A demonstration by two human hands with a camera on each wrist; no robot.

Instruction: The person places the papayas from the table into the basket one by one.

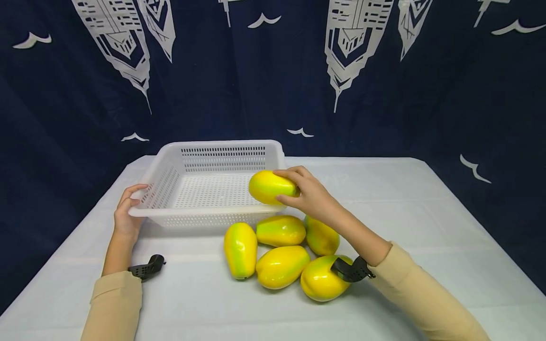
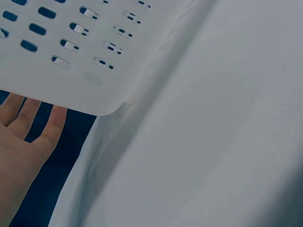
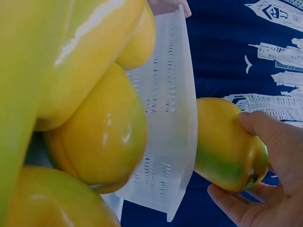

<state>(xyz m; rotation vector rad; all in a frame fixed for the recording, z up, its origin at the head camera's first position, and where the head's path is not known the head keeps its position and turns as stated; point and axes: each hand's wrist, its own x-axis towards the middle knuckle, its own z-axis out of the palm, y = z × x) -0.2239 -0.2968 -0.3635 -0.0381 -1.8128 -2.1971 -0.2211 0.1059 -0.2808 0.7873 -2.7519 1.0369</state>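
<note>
My right hand [image 1: 310, 193] holds a yellow papaya [image 1: 268, 187] with green streaks by one end, thumb on the near side and fingers over the top. The fruit overlaps the right front corner of a white plastic basket [image 1: 200, 211] in the head view, and shows beyond its rim [image 3: 190, 118] in the right wrist view. At the basket's left front corner, my left hand [image 1: 127, 215] grips the rim. The left wrist view has that hand's fingers [image 2: 56, 120] at the basket's edge. The visible floor of the basket is bare.
Several more papayas [image 1: 283, 267] lie grouped on the white-covered table [image 1: 183, 303] in front of the basket, some below my right forearm. Black wrist straps [image 1: 147, 268] show on both arms. A dark blue curtain [image 1: 256, 85] with white prints hangs behind.
</note>
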